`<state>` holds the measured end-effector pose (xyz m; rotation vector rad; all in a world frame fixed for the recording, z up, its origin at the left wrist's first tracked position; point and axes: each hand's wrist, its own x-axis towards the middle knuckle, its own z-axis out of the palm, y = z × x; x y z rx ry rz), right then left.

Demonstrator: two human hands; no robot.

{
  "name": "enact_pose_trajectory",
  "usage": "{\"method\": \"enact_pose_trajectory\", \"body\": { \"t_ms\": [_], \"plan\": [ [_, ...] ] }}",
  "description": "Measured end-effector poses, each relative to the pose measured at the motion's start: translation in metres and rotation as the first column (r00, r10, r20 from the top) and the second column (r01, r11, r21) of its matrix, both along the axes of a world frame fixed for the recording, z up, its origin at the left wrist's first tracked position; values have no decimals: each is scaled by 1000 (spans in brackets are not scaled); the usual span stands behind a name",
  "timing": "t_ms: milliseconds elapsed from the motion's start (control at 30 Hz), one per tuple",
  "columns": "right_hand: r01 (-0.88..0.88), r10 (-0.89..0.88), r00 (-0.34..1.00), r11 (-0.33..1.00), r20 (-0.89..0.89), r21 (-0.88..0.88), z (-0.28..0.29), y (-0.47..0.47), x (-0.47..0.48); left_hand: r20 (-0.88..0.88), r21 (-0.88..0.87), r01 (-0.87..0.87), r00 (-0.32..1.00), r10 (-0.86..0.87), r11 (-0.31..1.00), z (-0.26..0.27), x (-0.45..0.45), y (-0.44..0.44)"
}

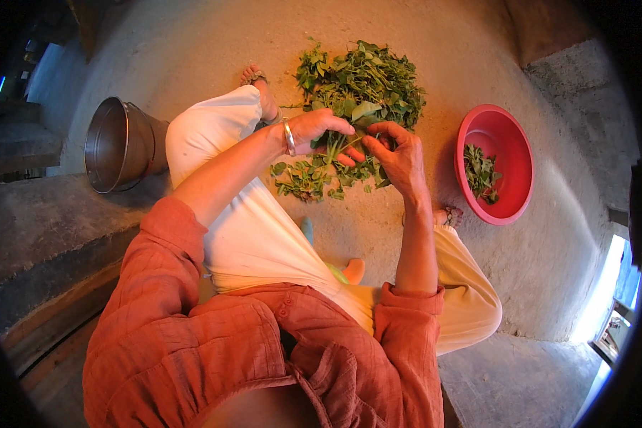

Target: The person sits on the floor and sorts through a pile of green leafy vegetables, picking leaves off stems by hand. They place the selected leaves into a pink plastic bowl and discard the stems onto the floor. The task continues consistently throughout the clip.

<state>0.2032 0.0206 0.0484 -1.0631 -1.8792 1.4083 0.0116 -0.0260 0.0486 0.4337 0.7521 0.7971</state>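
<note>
My left hand (321, 131), with a metal bangle at the wrist, holds a small bunch of green leafy stems (333, 147). The cut or broken stem ends point down toward me. Close beside it, the bent fingers of my right hand (401, 155) pinch at a thin stem from the bunch; the fingertips partly hide the spot. Just beyond both hands lies a large heap of leafy greens (374, 80) on the floor. Under and nearer than my left hand is a smaller pile of loose leaves and sprigs (305, 179).
A red plastic basin (513, 176) with some picked leaves (480, 174) stands at the right. At the left, a metal bucket (104, 144) lies tilted beside my knee. A raised ledge (59, 214) runs along the left. Both sandalled feet rest on the floor (203, 48).
</note>
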Motion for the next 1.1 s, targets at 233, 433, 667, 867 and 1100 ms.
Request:
{"method": "enact_pose_trajectory", "body": {
  "t_ms": [233, 433, 667, 867, 1100],
  "plan": [
    [66, -68, 996, 997, -55, -51, 15, 3, 6, -119, 75, -99, 987, 107, 992, -1, -4, 3],
    [17, -20, 999, 996, -30, -84, 16, 6, 11, -110, 198, -172, 974, 196, 965, 2, -2, 3],
    [-80, 55, 995, 948, -89, -309, 16, 4, 15, -261, 174, -452, 836, 483, 875, -5, -3, 7],
    [-48, -197, 911, 823, -363, -566, 8, 13, 21, -138, 112, -686, 706, 695, 719, -19, -21, 12],
    [85, -339, 861, 831, -379, -550, 4, 11, 14, -81, 148, -442, 886, 456, 885, -5, -10, 8]
  ]
}}
